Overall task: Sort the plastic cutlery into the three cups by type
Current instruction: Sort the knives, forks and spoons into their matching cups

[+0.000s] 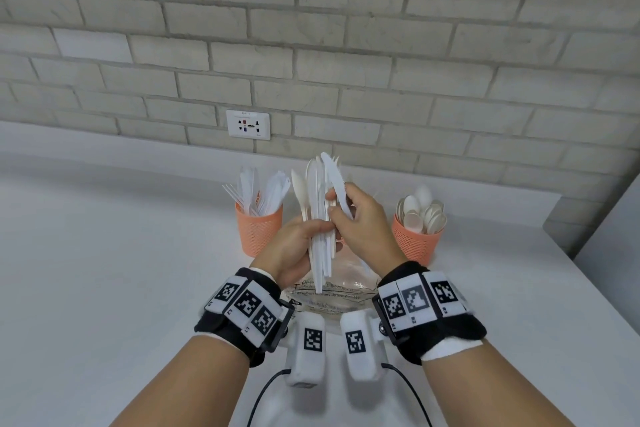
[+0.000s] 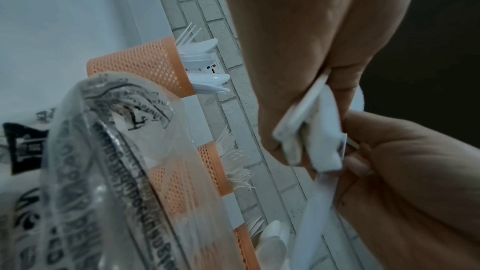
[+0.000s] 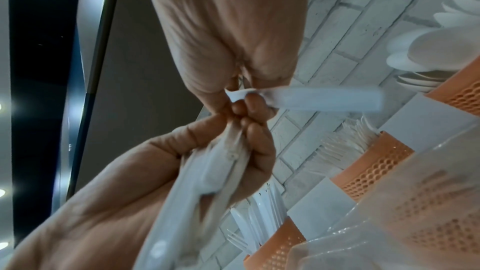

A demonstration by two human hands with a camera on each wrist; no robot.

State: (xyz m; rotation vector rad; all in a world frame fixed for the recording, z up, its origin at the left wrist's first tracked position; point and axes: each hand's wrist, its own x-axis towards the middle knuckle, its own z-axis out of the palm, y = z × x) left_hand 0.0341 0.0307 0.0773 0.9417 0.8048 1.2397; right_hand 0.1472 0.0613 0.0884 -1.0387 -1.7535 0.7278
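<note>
My left hand grips an upright bundle of white plastic cutlery above the table, with knives, spoons and a fork in it. My right hand pinches one white knife at the bundle's right side; its handle sticks out sideways from my fingers. Three orange mesh cups stand by the wall. The left cup holds mostly knives, the right cup holds spoons. The middle cup, with forks, is hidden behind my hands in the head view.
A crumpled clear plastic bag with printed text lies on the white table just under my hands, in front of the cups. A brick wall with a power socket runs behind. The table's edge drops off at the right.
</note>
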